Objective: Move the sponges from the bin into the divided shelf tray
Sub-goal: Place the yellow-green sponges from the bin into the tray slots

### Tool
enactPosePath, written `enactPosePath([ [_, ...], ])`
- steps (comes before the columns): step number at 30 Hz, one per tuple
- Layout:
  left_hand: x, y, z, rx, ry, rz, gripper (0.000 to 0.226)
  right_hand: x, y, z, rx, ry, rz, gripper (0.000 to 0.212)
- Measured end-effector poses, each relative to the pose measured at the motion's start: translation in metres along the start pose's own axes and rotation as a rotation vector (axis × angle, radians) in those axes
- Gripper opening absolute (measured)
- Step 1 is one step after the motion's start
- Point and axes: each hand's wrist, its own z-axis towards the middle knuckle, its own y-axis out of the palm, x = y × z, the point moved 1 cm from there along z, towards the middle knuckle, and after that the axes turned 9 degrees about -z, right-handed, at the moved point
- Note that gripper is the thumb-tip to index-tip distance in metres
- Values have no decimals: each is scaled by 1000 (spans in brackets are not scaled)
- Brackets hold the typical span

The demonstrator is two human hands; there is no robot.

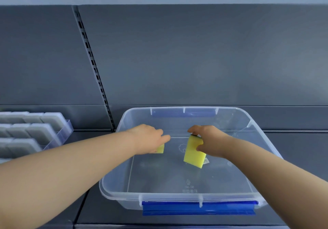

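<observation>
Step in hand: we judge this to be the pick-up of the two sponges left in the bin (168,198), one per grip.
Right grip (211,140): pinches the right sponge (193,153), fingers over its dark top edge and thumb on the yellow face. The sponge is tilted with its lower edge down near the bin floor. We cannot tell whether it is touching the floor.
Left grip (149,138): lies over the left sponge (160,149), of which only a yellow corner shows. We cannot tell whether the fingers hold it or merely rest on it.
Sponge location: both are inside the bin, in its far half and apart from each other. No others show there.
Method: confirm a firm hold on the left sponge before lifting. Squeeze lightly, since the foam will likely deform. Raise both straight up until they are above the rim, then carry them left.
Tray (62,136): sits on the shelf (292,148) to the left of the bin, cut off by the picture edge. Rows of grey pads (35,131) fill the compartments in view, and no free slot shows.
Obstructions: the bin's left wall stands between the sponges and the tray. The right grip must likely cross over the left forearm, so move the left sponge first.
Surroundings: a slotted upright (92,60) runs up the back panel, and a blue latch (198,208) is on the bin's near side.
</observation>
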Motion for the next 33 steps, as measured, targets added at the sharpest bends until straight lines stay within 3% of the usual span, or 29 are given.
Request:
enactPosePath([
  [9, 28, -55, -11, 395, -206, -227, 41, 23, -13, -37, 193, 83, 139, 53],
  [15, 63, -78, -35, 834, -195, -396, 50, 43, -20, -79, 426, 79, 314, 41],
  [23, 124, -78, -84, 990, -475, -538, 39, 35, -7, -122, 590, 9, 570, 41],
  [33, 167, -48, -253, 1060, -732, -572, 35, -62, 22, -203, 685, -175, 715, 42],
])
